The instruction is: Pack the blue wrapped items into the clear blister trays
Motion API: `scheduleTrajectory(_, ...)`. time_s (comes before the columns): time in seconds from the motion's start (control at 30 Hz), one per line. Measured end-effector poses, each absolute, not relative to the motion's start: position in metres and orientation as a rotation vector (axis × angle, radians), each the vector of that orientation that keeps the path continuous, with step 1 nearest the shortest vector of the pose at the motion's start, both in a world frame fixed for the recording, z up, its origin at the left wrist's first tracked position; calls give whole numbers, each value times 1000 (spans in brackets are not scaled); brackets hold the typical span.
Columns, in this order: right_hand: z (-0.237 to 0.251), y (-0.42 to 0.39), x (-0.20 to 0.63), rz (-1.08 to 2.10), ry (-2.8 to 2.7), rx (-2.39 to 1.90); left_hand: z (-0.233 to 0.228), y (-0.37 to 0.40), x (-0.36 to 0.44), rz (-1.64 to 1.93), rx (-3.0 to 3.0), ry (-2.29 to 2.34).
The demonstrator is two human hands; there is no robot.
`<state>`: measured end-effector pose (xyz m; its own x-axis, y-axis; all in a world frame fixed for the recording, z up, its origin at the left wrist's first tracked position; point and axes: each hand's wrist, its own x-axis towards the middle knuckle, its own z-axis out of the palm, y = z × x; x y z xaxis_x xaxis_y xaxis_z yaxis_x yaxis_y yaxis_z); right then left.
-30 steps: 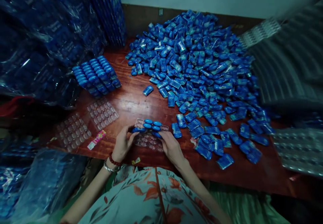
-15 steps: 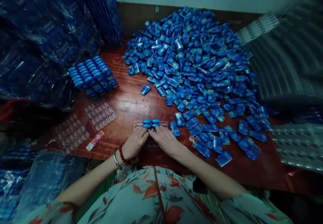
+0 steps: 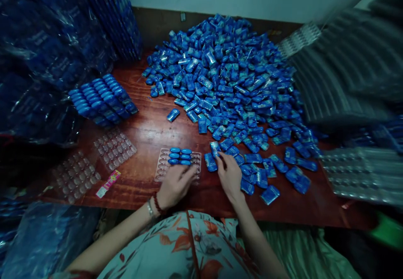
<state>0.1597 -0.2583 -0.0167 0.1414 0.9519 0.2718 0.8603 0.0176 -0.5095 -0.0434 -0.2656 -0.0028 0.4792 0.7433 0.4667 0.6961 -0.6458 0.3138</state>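
A clear plastic blister tray lies on the table in front of me, with several glossy blue packs standing in the middle of its upper rows. My left hand rests over the tray's lower edge, fingers loosely stretched and apart, covering some of its cells. To the right, my right hand pinches a small blue-wrapped pack by its near end, between thumb and fingers. Another blue pack lies just left of those fingers, at the front of the loose packs.
A large heap of blue packs fills the table's back and right. Left stands a stack of filled trays, with empty trays and a pink wrapper strip nearer me. Stacked clear trays stand right; wrapped blue bundles rise left.
My right hand has left the tray and moved right to a loose pack, gripping it. My left hand has drawn slightly back toward me, uncovering more of the tray. The view has shifted a little.
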Motion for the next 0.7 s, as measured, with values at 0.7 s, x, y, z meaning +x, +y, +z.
scheduleTrajectory(0.7,-10,-269,185,570,-1861,-1608,20,-280,-26,569,2264,1011)
